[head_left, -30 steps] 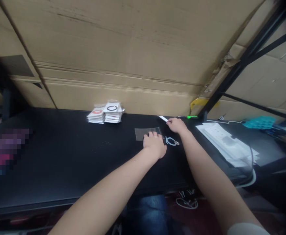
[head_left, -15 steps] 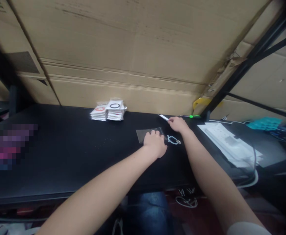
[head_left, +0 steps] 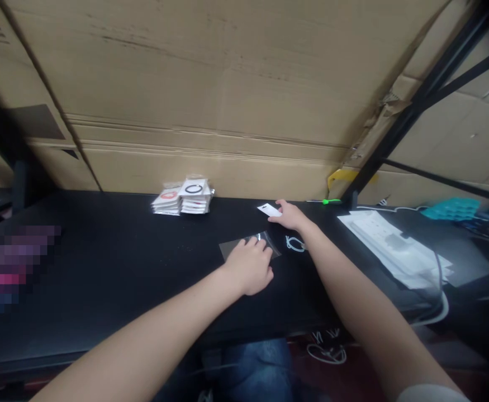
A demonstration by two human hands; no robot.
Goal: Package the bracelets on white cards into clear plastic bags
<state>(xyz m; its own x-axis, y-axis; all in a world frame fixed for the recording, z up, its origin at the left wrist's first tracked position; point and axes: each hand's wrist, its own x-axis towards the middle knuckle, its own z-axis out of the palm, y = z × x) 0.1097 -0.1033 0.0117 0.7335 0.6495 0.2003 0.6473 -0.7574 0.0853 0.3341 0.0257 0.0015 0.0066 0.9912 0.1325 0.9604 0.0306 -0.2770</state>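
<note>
white card [head_left: 269, 210] shifted left under right fingers [head_left: 279, 215]

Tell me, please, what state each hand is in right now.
Left hand: partly closed, resting on a clear plastic bag.
Right hand: closed, holding a white card.

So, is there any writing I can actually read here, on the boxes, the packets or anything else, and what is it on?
Dark print, top left of the cardboard carton: too blurred to read.
Stacked white packets: ring graphics only; any small print is too small to read.
White card at the right hand: nothing legible.
</note>
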